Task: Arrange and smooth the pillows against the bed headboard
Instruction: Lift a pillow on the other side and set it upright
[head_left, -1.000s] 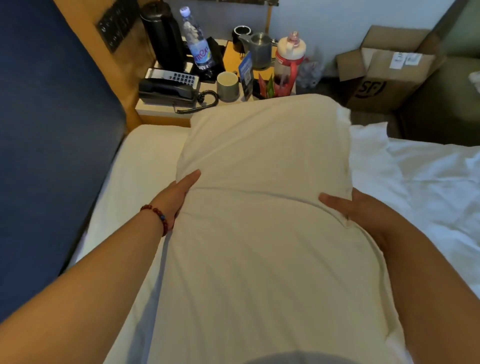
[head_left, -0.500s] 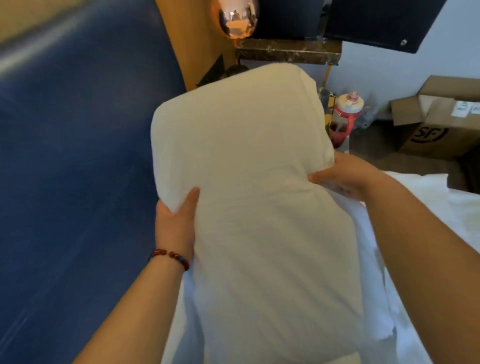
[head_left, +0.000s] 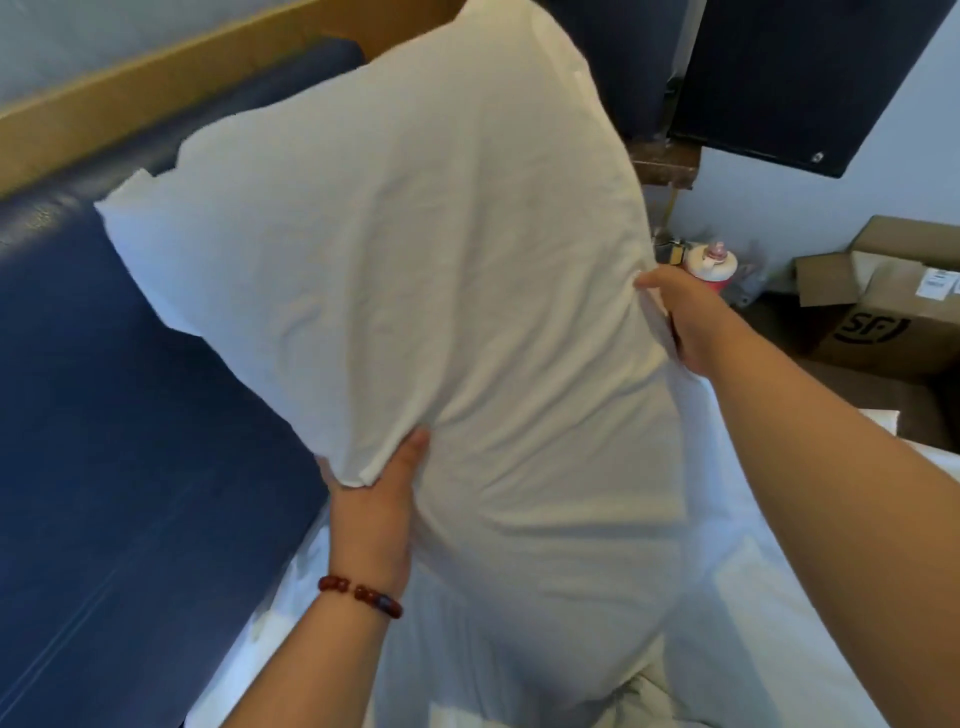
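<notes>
Pillow held up off the bed, tilted, top corner leaning toward the headboard at the bed's left edge. Left hand grips its lower left edge, thumb on front. Right hand pinches the right edge.

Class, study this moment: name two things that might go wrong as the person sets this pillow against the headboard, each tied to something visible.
1. The left hand and right hand grip the pillow only at its side edges, where fabric bunches; it may slip or sag.
2. The red bottle stands just beyond the right hand; a swing might topple it.
</notes>
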